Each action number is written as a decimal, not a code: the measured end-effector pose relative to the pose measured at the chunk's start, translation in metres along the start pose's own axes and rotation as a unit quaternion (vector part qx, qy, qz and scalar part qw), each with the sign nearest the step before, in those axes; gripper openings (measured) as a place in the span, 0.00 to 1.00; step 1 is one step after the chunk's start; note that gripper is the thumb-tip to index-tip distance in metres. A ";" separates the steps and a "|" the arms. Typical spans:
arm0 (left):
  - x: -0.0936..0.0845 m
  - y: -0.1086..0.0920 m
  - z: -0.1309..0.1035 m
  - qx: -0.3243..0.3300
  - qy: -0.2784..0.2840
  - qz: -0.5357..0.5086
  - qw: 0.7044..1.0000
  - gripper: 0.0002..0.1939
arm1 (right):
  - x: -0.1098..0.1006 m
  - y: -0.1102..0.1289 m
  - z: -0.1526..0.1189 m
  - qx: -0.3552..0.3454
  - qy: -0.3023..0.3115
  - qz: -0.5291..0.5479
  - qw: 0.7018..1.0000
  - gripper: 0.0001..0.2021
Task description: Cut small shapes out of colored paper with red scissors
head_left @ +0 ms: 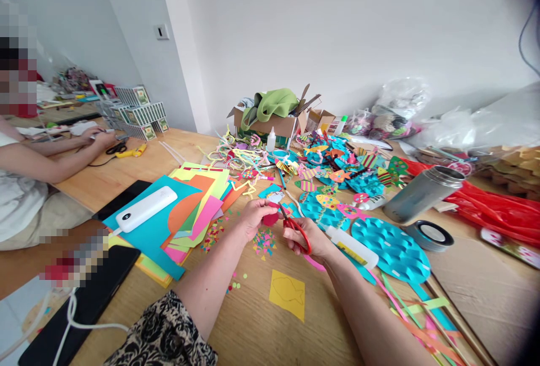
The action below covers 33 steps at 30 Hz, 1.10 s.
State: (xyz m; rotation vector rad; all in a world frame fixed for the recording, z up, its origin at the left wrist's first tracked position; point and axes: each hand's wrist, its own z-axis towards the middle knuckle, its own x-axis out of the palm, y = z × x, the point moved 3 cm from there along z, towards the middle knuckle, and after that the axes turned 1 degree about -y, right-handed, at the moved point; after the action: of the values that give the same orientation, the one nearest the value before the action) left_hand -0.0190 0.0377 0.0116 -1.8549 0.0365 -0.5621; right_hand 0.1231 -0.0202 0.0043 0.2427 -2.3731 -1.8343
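Note:
Between the fingers of my left hand (253,218) is a small piece of red paper (271,218). My right hand (304,235) grips a pair of scissors (304,239) with orange-red handles, their blades right at the paper's edge. Beneath both hands lies a heap of tiny coloured paper bits (264,244). Closer to me, a yellow paper square (287,294) with a fish outline drawn on it rests on the table. A white glue bottle (353,248) lies on its side beside my right wrist.
Coloured paper sheets (198,208) are stacked left, under a white power bank (146,208). A black phone (84,304) lies nearer. Blue egg-tray discs (392,248), a steel flask (424,193) and paper fish (307,172) crowd the right and back. Another person's hands (99,136) are far left.

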 end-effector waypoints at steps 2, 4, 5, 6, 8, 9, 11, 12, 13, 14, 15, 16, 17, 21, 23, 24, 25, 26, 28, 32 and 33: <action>0.000 0.001 0.001 -0.001 0.003 0.002 1.000 0.11 | 0.000 0.000 0.000 -0.001 0.001 -0.003 1.000 0.25; 0.000 0.002 0.001 -0.004 0.006 0.003 1.000 0.12 | 0.001 0.000 0.000 -0.004 0.003 -0.004 1.000 0.25; -0.001 0.002 0.001 -0.005 0.008 0.003 1.000 0.12 | 0.001 0.000 0.000 -0.003 0.003 -0.004 1.000 0.25; -0.001 0.002 0.001 -0.005 0.008 0.003 1.000 0.12 | 0.002 0.000 0.000 -0.003 0.004 -0.004 1.000 0.25; -0.001 0.002 0.001 -0.003 0.007 0.002 1.000 0.12 | 0.002 0.000 0.000 -0.003 0.005 -0.006 1.000 0.26; -0.001 0.002 0.001 0.000 0.004 0.002 1.000 0.12 | 0.002 0.000 0.000 -0.004 0.005 -0.008 1.000 0.26; -0.001 0.002 0.001 0.004 -0.002 0.005 1.000 0.12 | 0.002 -0.001 0.001 -0.007 0.007 -0.014 1.000 0.26; -0.001 0.002 0.001 0.006 -0.003 0.007 1.000 0.12 | 0.001 -0.002 0.001 -0.009 0.008 -0.018 1.000 0.26; -0.001 0.002 0.001 0.006 -0.004 0.008 1.000 0.11 | 0.001 -0.003 0.001 -0.010 0.010 -0.021 1.000 0.26; 0.000 0.002 0.001 0.005 -0.003 0.009 1.000 0.11 | 0.001 -0.003 0.002 -0.011 0.012 -0.023 1.000 0.26; 0.000 0.002 0.001 0.005 -0.002 0.009 1.000 0.11 | 0.001 -0.004 0.002 -0.012 0.014 -0.023 1.000 0.27; 0.000 0.002 0.001 0.006 -0.001 0.010 1.000 0.11 | 0.000 -0.005 0.002 -0.013 0.016 -0.023 1.000 0.27; 0.000 0.003 0.001 0.006 0.001 0.011 1.000 0.11 | 0.000 -0.005 0.002 -0.014 0.018 -0.022 0.999 0.28; -0.001 0.003 0.002 0.012 0.003 0.022 1.000 0.11 | 0.001 -0.005 0.000 -0.019 0.027 -0.022 0.999 0.30; -0.001 0.003 0.002 0.013 0.003 0.026 1.000 0.11 | 0.002 -0.003 -0.001 -0.022 0.028 -0.022 0.999 0.31; -0.001 0.003 0.002 0.013 0.003 0.027 1.000 0.11 | 0.002 -0.002 -0.001 -0.023 0.028 -0.023 0.999 0.31; -0.001 0.003 0.002 0.013 0.003 0.029 0.999 0.11 | 0.002 -0.002 -0.001 -0.024 0.026 -0.024 0.999 0.31; -0.001 0.003 0.001 0.013 0.003 0.031 0.999 0.11 | 0.002 -0.001 -0.001 -0.024 0.026 -0.025 0.999 0.31; -0.001 0.002 0.001 0.015 0.004 0.032 0.999 0.10 | 0.002 -0.001 -0.001 -0.023 0.027 -0.027 0.999 0.30; -0.001 0.002 0.001 0.012 -0.006 0.033 0.999 0.10 | 0.002 -0.003 0.000 -0.021 0.029 -0.027 0.999 0.30; -0.001 0.002 0.001 0.011 -0.008 0.035 0.999 0.10 | 0.001 -0.003 0.001 -0.020 0.029 -0.026 0.999 0.30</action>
State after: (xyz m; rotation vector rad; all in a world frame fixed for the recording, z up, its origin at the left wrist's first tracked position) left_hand -0.0188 0.0382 0.0096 -1.8295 0.0830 -0.4965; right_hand 0.1218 -0.0207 0.0012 0.3509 -2.3109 -1.8686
